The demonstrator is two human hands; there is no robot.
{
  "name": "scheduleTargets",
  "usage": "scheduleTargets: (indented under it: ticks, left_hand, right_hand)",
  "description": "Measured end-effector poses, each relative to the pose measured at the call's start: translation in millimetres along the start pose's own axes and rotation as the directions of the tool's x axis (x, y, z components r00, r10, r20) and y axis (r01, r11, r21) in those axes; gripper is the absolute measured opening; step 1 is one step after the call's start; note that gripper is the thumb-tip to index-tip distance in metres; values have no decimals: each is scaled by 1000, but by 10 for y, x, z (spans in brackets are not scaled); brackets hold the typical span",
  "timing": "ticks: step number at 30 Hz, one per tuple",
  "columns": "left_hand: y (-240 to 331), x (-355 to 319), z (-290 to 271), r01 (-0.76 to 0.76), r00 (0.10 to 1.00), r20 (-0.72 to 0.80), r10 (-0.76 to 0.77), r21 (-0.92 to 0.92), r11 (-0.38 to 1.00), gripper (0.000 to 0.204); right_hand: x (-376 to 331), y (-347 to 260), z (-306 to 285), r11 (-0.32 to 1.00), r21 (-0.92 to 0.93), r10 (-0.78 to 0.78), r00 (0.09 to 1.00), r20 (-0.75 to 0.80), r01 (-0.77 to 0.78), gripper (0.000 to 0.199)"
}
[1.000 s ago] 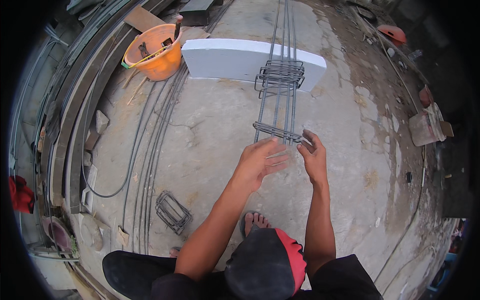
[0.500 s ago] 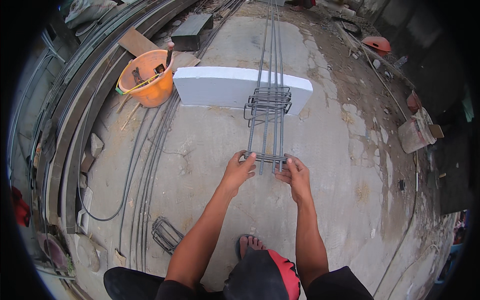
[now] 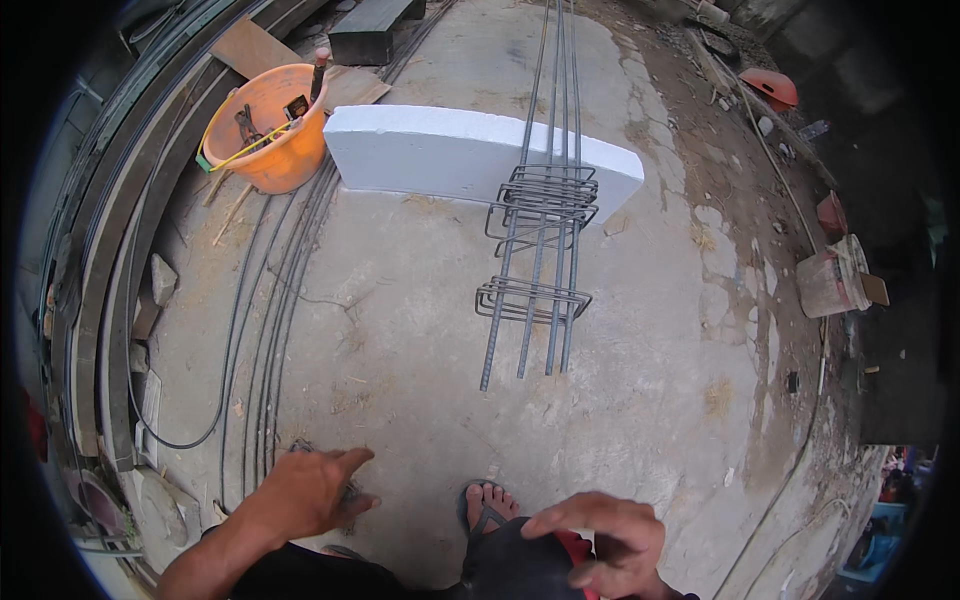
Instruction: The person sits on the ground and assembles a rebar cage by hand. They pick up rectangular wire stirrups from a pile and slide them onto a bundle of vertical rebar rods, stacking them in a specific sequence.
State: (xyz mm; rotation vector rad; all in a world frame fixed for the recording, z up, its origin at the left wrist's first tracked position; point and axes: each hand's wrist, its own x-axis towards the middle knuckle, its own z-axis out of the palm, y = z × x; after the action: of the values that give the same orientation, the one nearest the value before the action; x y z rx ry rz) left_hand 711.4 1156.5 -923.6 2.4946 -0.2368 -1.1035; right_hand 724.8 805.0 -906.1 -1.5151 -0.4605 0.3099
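Observation:
My left hand [image 3: 308, 492] hangs low at the left, index finger and thumb apart, holding nothing that I can see. It mostly hides the small pile of bent wire stirrups on the floor beneath it. My right hand [image 3: 610, 540] is over my right knee, fingers curved and parted from the thumb, and empty. In front of me, several long ribbed steel bars [image 3: 527, 335] rest across a white foam block [image 3: 430, 150]. Rectangular stirrups [image 3: 535, 298] hang around the bars near their close ends, and a bunch of further stirrups [image 3: 545, 205] sits against the block.
An orange bucket [image 3: 262, 150] with tools stands left of the foam block. Loose bars [image 3: 285, 300] and long beams [image 3: 130, 250] lie along the left. A dirty white pail [image 3: 832, 280] stands at the right. My sandalled foot [image 3: 488, 505] is on the concrete.
Both hands have let go of the nearest stirrups on the bars and drawn back toward me. The left is now over the stirrup pile, the right over my knee. The view has shifted.

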Motion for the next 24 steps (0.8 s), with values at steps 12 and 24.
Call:
scheduleTargets:
  ticks: [12, 24]
  left_hand:
    - [282, -863, 431, 8, 986, 167, 21, -169, 986, 48]
    - [1670, -1618, 673, 345, 933, 78, -352, -478, 808, 36]
  right_hand:
    - [540, -1130, 324, 603, -663, 702, 690, 176, -443, 26]
    - [-17, -3728, -457, 126, -950, 781, 619, -84, -287, 77]
